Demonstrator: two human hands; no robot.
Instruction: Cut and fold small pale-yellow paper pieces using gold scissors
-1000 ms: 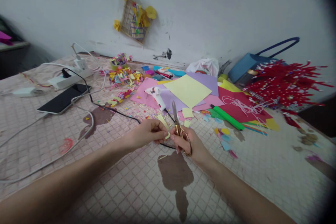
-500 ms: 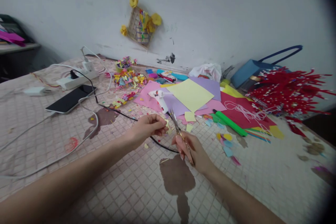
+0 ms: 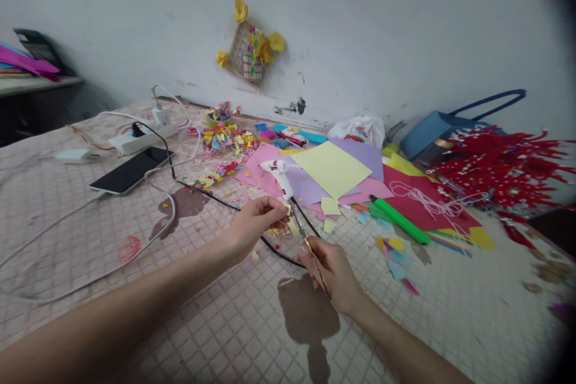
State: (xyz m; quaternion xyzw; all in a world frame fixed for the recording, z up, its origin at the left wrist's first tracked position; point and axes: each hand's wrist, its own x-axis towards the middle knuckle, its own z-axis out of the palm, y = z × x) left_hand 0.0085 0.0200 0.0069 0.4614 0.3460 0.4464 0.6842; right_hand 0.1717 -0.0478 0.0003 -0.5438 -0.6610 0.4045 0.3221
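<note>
My left hand (image 3: 261,219) pinches a small piece of pale yellow paper (image 3: 293,227) between thumb and fingers, at the middle of the view. From the right, my right hand (image 3: 330,267) is wrapped round metal scissors (image 3: 310,246). Their blades point up and to the left, beside the paper piece, and look closed. A white glue gun (image 3: 279,179) lies just beyond both hands on coloured sheets, its black cord running behind them. The top sheet is a pale yellow square (image 3: 333,169).
A black phone (image 3: 130,171) and a white power strip (image 3: 139,138) with cables lie left. Paper scraps (image 3: 229,139) are heaped at the back. A green marker (image 3: 400,220), white string (image 3: 443,205) and red fuzzy stems (image 3: 499,162) lie right.
The scissor blades have closed and tilted further left beside the paper piece. The whole view has shifted slightly, with things appearing lower and further right.
</note>
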